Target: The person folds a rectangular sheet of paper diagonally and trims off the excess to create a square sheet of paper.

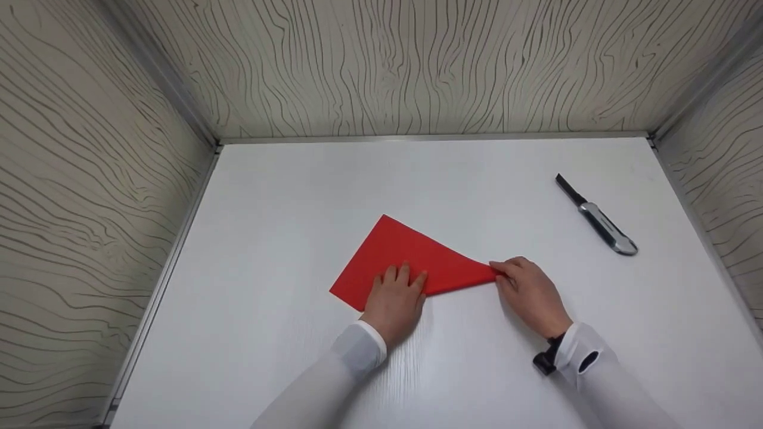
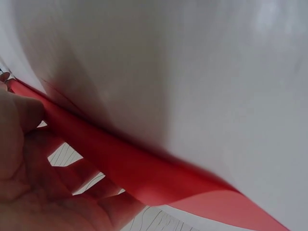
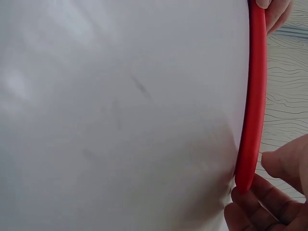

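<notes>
Now, walled table (image 1: 286,202), red sheet (image 1: 381,247), left fingers (image 1: 403,275) atop, right fingers (image 1: 505,267) pinching it.

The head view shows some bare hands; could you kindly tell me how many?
2: the left hand rests on the red sheet, and the right hand pinches its narrow end.

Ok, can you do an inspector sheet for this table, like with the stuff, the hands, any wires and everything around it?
Surface: white table.
Job's things: red sheet, folded over, its near edge rounded.
Clutter: utility knife lying apart on the right, blade end pointing away from the person.
Hands: left hand rests on the sheet, fingers spread; right hand holds its right end.
Cables: nothing seen.
Surroundings: walls with dark wavy lines.
</notes>
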A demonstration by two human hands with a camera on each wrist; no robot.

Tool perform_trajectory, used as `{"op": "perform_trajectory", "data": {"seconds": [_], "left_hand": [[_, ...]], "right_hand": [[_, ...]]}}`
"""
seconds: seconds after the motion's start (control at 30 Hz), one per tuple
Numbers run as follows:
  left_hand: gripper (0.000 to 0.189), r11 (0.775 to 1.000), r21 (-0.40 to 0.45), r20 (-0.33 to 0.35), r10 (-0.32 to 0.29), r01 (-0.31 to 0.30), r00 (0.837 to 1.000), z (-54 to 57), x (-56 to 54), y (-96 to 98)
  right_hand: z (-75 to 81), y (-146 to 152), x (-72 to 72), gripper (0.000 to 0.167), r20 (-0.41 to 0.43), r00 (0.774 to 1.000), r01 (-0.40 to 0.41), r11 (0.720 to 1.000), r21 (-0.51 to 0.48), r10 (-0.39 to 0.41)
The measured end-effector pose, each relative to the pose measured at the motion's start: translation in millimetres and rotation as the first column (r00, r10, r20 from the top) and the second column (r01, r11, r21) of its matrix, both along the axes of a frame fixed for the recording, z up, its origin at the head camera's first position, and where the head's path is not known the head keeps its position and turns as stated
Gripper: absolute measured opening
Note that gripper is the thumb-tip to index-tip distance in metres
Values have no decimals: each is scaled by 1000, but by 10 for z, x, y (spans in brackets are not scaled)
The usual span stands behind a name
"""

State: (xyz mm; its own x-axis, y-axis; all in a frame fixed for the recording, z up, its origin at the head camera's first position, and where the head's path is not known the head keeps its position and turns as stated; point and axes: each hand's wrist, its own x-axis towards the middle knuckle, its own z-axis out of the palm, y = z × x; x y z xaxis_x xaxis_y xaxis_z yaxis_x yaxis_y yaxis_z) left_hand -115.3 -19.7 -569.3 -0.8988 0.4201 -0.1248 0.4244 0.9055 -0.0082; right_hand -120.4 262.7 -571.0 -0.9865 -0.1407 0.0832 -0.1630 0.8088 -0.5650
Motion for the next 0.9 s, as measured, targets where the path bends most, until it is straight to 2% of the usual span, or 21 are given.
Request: {"op": "perform_trajectory", "data": {"seconds": [0.33,0.73,0.9], "left_hand": [[71,1000,-9,1,-3,3,1000,-7,-7,4],[78,1000,-11,14,2,-2,1000,24,3,0],[82,997,-74,10,-15,16,1000,1,11,-6]], "right_hand": [[-18,7,-4,33,-26,1000,-9,1000,5,9],[-10,-4,10,34,-1,1000,7,1000,25,-7],[10,-11,11,35,14,1000,12,999,38,-13]]}}
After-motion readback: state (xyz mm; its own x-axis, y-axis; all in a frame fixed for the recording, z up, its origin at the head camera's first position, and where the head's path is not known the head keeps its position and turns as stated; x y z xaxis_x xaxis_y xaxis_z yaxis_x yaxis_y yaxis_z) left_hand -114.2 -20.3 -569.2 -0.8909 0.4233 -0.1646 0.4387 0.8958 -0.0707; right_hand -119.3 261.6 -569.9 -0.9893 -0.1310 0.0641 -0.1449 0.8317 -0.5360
